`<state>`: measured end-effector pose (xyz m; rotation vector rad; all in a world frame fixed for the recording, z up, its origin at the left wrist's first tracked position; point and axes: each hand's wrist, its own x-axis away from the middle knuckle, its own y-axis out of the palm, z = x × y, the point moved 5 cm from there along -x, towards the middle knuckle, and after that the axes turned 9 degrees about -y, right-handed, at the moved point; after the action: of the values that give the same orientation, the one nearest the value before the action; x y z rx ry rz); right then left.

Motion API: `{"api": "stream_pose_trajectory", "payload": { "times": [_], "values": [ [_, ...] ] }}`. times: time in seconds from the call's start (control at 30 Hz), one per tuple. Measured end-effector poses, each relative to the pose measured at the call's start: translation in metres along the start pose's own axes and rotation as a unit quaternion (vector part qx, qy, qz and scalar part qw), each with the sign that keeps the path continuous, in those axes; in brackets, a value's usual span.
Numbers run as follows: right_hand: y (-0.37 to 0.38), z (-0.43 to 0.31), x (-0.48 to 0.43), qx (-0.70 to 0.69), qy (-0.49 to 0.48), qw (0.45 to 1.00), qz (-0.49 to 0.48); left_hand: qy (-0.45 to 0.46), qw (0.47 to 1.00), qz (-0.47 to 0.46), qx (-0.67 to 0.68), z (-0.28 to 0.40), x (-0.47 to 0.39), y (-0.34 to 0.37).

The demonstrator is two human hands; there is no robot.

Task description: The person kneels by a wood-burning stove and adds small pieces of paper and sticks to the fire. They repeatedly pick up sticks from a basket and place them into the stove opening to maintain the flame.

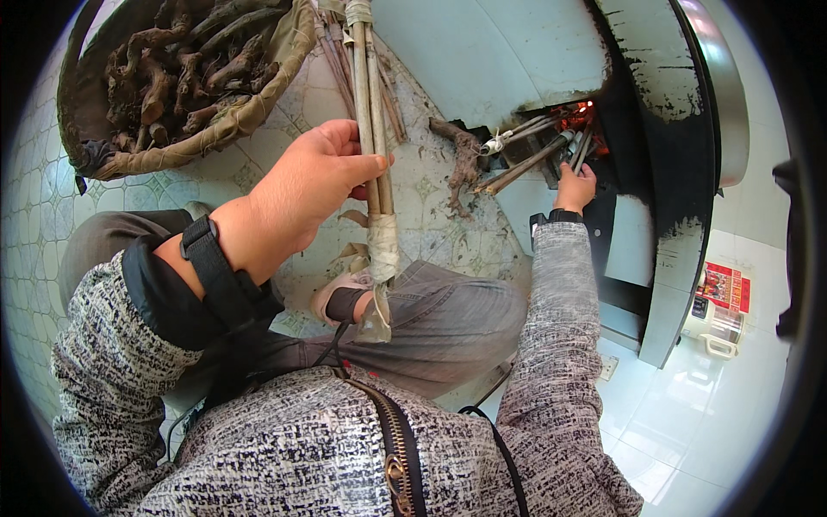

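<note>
My left hand [323,174] grips a pair of long thin sticks [375,116], bound together with pale tape or film near the top and the lower end. A torn strip hangs from the lower binding [382,249]. At the mouth of a tiled stove [465,45], my right hand [576,187] holds the ends of some grey sticks [581,150], whose far ends point into the glowing embers [578,116]. Beside them more sticks [526,167] poke out of the fire opening, some with pale wrapping on them.
A cloth-lined basket [284,84] full of gnarled wood stands at the upper left. One crooked root [462,161] lies by the stove, and more thin sticks [336,64] rest on the tiled floor behind the held pair. The stove's sooty edge [646,161] rises to the right of my right hand.
</note>
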<state>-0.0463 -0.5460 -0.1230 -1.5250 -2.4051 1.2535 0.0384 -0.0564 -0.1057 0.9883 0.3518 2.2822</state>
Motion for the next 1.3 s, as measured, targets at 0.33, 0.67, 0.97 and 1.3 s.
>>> {"api": "stream_pose_trajectory", "payload": {
  "times": [0.33, 0.67, 0.97, 1.3],
  "values": [
    [0.020, 0.008, 0.024, -0.060, 0.012, 0.998, -0.022, 0.006, 1.000, 0.014, -0.005, 0.000, 0.002, -0.002],
    [0.015, 0.032, 0.012, -0.023, -0.032, 0.999, 0.006, 0.011, 1.000, 0.003, -0.012, -0.002, 0.001, -0.004],
    [0.020, 0.047, 0.026, -0.122, 0.072, 0.990, 0.022, 0.011, 1.000, 0.011, -0.016, -0.002, 0.002, -0.004],
    [0.014, 0.085, 0.028, -0.192, 0.208, 0.958, 0.049, 0.023, 1.000, -0.004, -0.011, -0.005, -0.001, -0.005]
  ]
}}
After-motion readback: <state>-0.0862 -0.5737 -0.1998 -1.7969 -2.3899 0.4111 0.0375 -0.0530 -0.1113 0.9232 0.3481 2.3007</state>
